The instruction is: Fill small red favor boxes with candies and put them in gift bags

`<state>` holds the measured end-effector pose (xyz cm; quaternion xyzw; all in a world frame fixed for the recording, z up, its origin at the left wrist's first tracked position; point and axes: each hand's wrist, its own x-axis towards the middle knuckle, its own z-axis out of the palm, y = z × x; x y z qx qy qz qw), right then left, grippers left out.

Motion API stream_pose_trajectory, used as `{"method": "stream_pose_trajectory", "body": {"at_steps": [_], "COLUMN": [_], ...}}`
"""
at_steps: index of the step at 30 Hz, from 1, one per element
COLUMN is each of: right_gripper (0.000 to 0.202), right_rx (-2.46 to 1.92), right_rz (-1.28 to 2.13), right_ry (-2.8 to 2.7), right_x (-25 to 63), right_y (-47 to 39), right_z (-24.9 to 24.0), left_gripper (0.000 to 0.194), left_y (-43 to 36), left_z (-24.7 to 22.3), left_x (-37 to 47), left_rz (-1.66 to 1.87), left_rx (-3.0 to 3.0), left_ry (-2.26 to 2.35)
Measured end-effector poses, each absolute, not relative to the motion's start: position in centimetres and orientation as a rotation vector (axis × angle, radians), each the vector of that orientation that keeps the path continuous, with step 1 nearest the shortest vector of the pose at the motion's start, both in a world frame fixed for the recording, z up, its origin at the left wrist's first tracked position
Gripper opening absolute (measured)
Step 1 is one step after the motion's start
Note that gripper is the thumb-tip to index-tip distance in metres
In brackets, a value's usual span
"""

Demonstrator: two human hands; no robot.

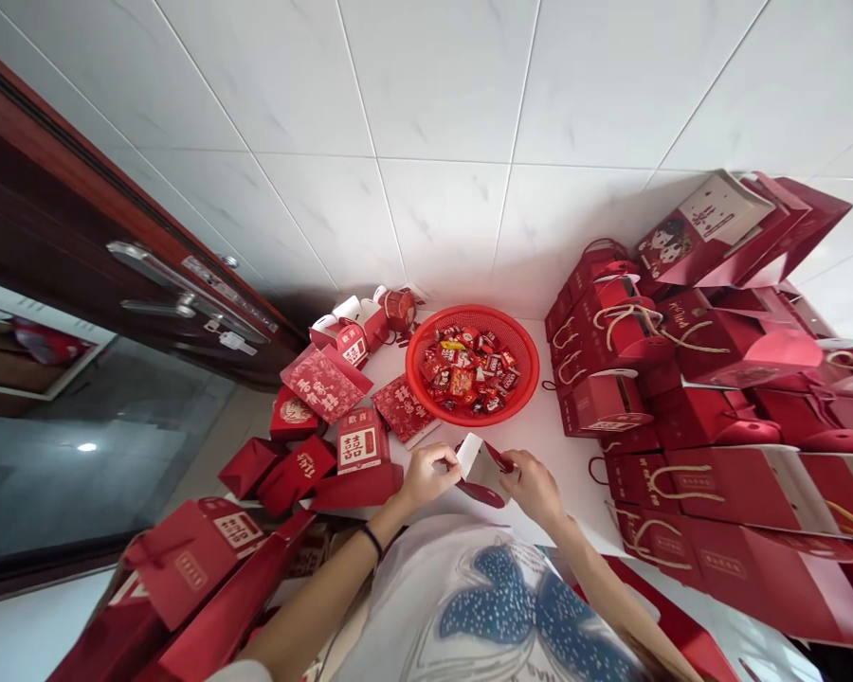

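Note:
Between my hands, near the front edge of the white table (533,436), is a small red paper gift box (484,474) with its top flaps up and a pale inside showing. My left hand (432,472) pinches a white flap on its left side. The fingers of my right hand (533,481) are closed on the box's red right side. Just beyond it stands a round red plastic basket (530,379) holding many wrapped candies (469,374). A patterned red packet (404,409) lies left of the basket, partly under its rim.
Red gift boxes (362,438) and bags crowd the table's left side. On the right, red boxes with rope handles (682,483) are stacked high. Tiled wall (441,227) rises behind; a dark wooden door (63,227) with a metal handle is at left.

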<state>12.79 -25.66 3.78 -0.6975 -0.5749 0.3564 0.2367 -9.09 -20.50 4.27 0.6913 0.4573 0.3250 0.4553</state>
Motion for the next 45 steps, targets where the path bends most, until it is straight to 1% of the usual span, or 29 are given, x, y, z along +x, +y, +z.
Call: {"method": "stream_pose_trajectory", "body": {"at_steps": [2, 4, 6, 8, 9, 12, 15, 19, 23, 26, 28, 30, 33, 34, 36, 37, 39, 40, 42, 45], "right_gripper": [0.019, 0.015, 0.017, 0.027, 0.032, 0.045, 0.054, 0.057, 0.057, 0.057, 0.056, 0.054, 0.042, 0.036, 0.026, 0.025, 0.028, 0.03, 0.033, 0.032], "right_rx": [-2.0, -2.049, -2.033, -1.993, -1.959, -1.801, -1.705, -1.656, -1.624, -1.617, -1.63, -1.659, -1.748, -1.812, -1.946, -1.989, -1.982, -1.948, -1.881, -1.821], "right_rz": [0.915, 0.846, 0.824, 0.896, 0.969, 1.179, 1.269, 1.318, 1.401, 1.43, 1.421, 1.396, 1.295, 1.214, 1.008, 0.909, 0.8, 0.789, 0.807, 0.876], "right_ry": [-1.625, -1.62, -1.574, -1.435, -1.313, -0.935, -0.798, -0.767, -0.773, -0.796, -0.811, -0.826, -0.871, -0.913, -1.026, -1.086, -1.17, -1.191, -1.2, -1.156], "right_x": [12.3, 12.0, 11.8, 11.7, 11.7, 11.7, 11.8, 11.9, 11.7, 11.5, 11.6, 11.9, 12.7, 13.0, 13.5, 13.6, 13.7, 13.6, 13.4, 13.0], "right_y": [-25.5, -25.1, -24.6, -24.2, -24.0, -23.6, -23.1, -22.4, -21.5, -20.7, -20.1, -19.7, -19.8, -20.0, -20.5, -20.9, -21.4, -21.7, -22.1, -22.4], "right_z": [2.9, 2.4, 1.9, 1.2, 0.8, -0.6, -1.6, -1.8, -1.4, -1.3, -1.3, -1.3, -0.9, -0.6, 0.0, 0.4, 1.1, 1.5, 2.1, 2.8], "left_gripper": [0.014, 0.015, 0.012, 0.004, 0.008, 0.029, 0.044, 0.061, 0.066, 0.066, 0.063, 0.05, 0.024, 0.021, 0.022, 0.025, 0.037, 0.041, 0.047, 0.042], "left_y": [-20.3, -20.1, -20.0, -20.1, -20.1, -20.3, -20.3, -20.4, -21.1, -21.3, -20.7, -19.1, -14.6, -12.8, -9.1, -7.4, -4.8, -3.9, -2.8, -2.1], "left_z": [3.1, 2.3, 1.8, 1.5, 1.3, 0.5, -0.6, -1.8, -2.4, -2.2, -1.5, -0.2, 2.3, 3.2, 4.5, 4.9, 5.1, 4.9, 4.3, 3.4], "left_x": [-9.1, -9.2, -9.2, -9.3, -9.4, -9.6, -10.2, -11.3, -11.8, -12.1, -12.3, -12.6, -12.5, -12.2, -10.8, -9.9, -7.7, -6.7, -5.1, -4.6], "left_rz": [0.803, 0.807, 0.806, 0.784, 0.764, 0.718, 0.682, 0.608, 0.536, 0.514, 0.497, 0.454, 0.434, 0.454, 0.466, 0.436, 0.268, 0.185, 0.133, 0.187], "left_rx": [1.74, 1.762, 1.772, 1.776, 1.772, 1.698, 1.54, 1.347, 1.249, 1.303, 1.418, 1.561, 1.77, 1.843, 1.997, 2.049, 2.051, 1.992, 1.921, 1.838], "left_ry": [1.194, 1.29, 1.361, 1.362, 1.343, 1.296, 1.285, 1.255, 1.284, 1.309, 1.32, 1.309, 1.271, 1.291, 1.371, 1.439, 1.617, 1.698, 1.761, 1.763]}}
